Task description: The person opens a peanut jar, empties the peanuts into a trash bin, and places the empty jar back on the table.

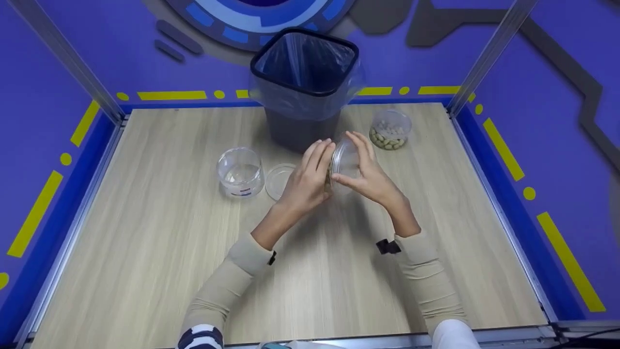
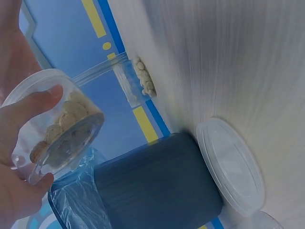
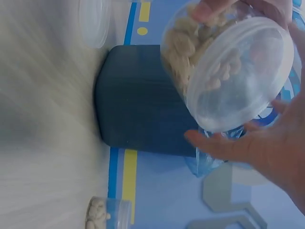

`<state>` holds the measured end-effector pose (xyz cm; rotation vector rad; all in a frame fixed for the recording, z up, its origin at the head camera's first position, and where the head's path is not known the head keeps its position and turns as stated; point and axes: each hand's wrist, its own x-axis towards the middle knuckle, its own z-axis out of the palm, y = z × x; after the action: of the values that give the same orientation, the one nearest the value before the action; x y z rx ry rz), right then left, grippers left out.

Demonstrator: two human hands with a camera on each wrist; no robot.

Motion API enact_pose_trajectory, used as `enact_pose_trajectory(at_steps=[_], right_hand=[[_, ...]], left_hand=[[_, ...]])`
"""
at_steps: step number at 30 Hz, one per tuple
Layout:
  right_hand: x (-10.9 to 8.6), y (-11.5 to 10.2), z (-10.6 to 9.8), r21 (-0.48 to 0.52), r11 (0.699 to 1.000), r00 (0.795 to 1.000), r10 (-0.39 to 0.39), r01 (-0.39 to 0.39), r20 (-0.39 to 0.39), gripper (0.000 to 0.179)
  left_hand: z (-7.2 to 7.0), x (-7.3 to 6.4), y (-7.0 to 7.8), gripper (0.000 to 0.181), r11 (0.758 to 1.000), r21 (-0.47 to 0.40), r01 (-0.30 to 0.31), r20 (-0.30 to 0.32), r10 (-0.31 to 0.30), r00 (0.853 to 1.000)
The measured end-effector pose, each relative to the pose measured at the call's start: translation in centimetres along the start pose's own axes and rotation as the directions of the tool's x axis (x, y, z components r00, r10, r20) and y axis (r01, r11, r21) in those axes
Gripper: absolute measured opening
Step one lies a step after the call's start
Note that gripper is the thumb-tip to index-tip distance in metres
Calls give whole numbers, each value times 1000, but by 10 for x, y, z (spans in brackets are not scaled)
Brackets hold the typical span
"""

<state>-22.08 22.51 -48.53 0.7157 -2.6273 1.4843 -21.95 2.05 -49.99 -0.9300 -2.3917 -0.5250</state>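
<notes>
My left hand (image 1: 306, 183) holds a clear plastic jar (image 2: 50, 86) tipped on its side, with fingers and thumb round its body. Pale, nut-like pieces (image 3: 178, 55) lie inside the jar. A translucent lid (image 3: 240, 78) covers the jar's mouth, facing my right hand (image 1: 372, 178). The right hand's fingers are spread around the lid's edge; in the right wrist view a gap shows between one finger and the rim. Whether its other fingers touch the lid I cannot tell.
Behind the hands stands a dark bin (image 1: 298, 128) with a clear liner. An open clear container (image 1: 240, 174) and a loose lid (image 1: 279, 182) are to the left. Another clear container (image 1: 390, 130) with greenish nut-like pieces sits at the back right of the wooden table (image 1: 160, 232).
</notes>
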Motion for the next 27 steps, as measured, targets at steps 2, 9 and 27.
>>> enact_pose_trajectory(at_steps=[2,9,27], right_hand=[[-1,-2,1,44,997,997,71,-70,-14,99],[-1,6,1,-57,988,990,-141,141,10,102],[-1,-6,-1,-91,994,998,-59,58,-5,101]], left_hand=[[1,0,0,92,1000,16,-10,-17,11,1000],[1,-1,-2,93,999,-42,24,-1,-24,1000],[-1,0,-5,108,994,-102,41,12,-40,999]])
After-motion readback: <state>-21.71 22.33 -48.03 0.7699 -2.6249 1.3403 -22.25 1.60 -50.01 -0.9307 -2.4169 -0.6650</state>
